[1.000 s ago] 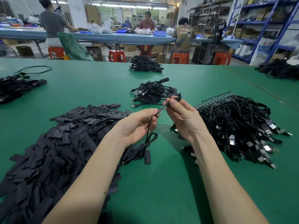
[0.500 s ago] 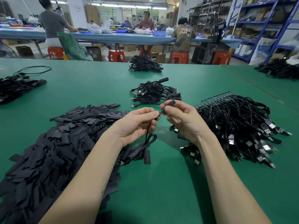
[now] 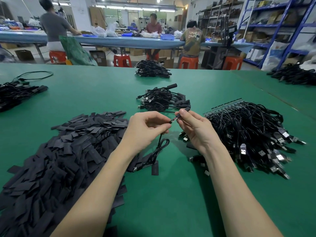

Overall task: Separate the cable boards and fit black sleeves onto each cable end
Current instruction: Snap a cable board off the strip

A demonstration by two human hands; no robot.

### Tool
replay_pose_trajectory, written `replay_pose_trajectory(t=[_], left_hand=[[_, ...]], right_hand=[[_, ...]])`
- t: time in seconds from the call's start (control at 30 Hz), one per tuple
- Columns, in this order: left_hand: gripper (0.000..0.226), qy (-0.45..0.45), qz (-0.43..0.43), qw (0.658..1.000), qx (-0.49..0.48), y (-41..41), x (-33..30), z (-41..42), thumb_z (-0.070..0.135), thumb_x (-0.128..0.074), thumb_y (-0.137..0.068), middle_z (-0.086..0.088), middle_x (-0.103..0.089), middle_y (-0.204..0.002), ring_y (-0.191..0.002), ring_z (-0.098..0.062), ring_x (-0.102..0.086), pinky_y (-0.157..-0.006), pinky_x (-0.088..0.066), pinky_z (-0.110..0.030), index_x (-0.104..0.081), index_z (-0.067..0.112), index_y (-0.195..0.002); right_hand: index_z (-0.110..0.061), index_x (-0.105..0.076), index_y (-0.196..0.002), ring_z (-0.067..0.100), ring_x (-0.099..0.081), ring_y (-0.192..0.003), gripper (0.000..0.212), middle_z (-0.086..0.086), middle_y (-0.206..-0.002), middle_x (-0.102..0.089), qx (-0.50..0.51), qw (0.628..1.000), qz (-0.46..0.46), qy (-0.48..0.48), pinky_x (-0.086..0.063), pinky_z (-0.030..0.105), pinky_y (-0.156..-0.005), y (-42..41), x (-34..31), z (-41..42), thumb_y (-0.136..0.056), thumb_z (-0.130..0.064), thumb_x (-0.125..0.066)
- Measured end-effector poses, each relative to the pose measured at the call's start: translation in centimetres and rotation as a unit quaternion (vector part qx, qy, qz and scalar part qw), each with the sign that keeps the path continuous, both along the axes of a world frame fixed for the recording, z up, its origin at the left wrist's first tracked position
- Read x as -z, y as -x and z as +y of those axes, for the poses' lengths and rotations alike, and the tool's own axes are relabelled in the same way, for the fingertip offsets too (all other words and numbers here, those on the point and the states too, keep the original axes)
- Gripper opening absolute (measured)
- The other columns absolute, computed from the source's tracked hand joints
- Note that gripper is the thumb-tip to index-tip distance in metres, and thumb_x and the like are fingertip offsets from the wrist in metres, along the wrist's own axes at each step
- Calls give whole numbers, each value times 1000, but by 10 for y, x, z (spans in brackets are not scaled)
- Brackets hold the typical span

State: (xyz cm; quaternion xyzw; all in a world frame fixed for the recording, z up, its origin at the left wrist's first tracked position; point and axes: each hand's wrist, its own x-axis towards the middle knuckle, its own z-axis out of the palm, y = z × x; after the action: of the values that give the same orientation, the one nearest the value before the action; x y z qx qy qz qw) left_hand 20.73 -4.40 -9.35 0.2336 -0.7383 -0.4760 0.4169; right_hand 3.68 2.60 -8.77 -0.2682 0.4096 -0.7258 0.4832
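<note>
Near the middle of the frame, your left hand (image 3: 145, 129) pinches the cable (image 3: 161, 146) between thumb and curled fingers just behind its small board end (image 3: 174, 119), and the cable's black loop hangs from that hand down to the green table (image 3: 171, 202). Your right hand (image 3: 195, 127) pinches a black sleeve (image 3: 185, 111) between thumb and forefinger; the sleeve sits tilted, its lower mouth at the tip of the board end, and how far the board has entered it you cannot tell. The wide heap of loose black sleeves (image 3: 59, 159) fills the lower left of the frame, reaching under your left forearm. The tangle of unsleeved cables (image 3: 248, 134) lies at centre right beside your right wrist, with a strip of joined boards (image 3: 222, 106) along its upper edge and USB plugs fanned toward the right. A smaller bundle of sleeved cables (image 3: 162, 100) lies just above your hands. More cable piles (image 3: 152, 71) sit farther up the table, at upper centre, left edge and upper right.
</note>
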Motion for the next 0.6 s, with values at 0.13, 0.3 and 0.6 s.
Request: replay_pose_trajectory(t=[0.13, 0.3, 0.6], left_hand=[[18, -4, 21, 1000, 0, 2, 3, 3, 5, -82, -82, -2, -78, -79, -75, -20, -77, -73, -58, -22, -81, 23, -84], [15, -3, 40, 999, -2, 3, 4, 5, 5, -81, -83, -2, -78, -79, -76, -20, -77, -74, -58, -22, -81, 20, -84], [18, -44, 111, 993, 1, 13, 4, 10, 2, -81, -82, -6, -78, -81, -72, -22, -76, -71, -58, -23, -81, 21, -81]], right_hand=[[-5, -76, -90, 8, -71, -78, 17, 7, -92, -76, -17, 1000, -2, 9, -56, 14, -70, 0, 0, 0, -76, -15, -79], [-9, -78, -86, 10, -72, -82, 6, 7, -93, -77, -36, 999, 24, 1, -57, 16, -74, -3, 0, 1, -81, -13, -77], [-26, -73, -115, 18, -69, -83, 41, 11, -91, -75, 31, 995, 47, 79, -57, 22, -74, -17, 0, -1, -76, -19, -80]])
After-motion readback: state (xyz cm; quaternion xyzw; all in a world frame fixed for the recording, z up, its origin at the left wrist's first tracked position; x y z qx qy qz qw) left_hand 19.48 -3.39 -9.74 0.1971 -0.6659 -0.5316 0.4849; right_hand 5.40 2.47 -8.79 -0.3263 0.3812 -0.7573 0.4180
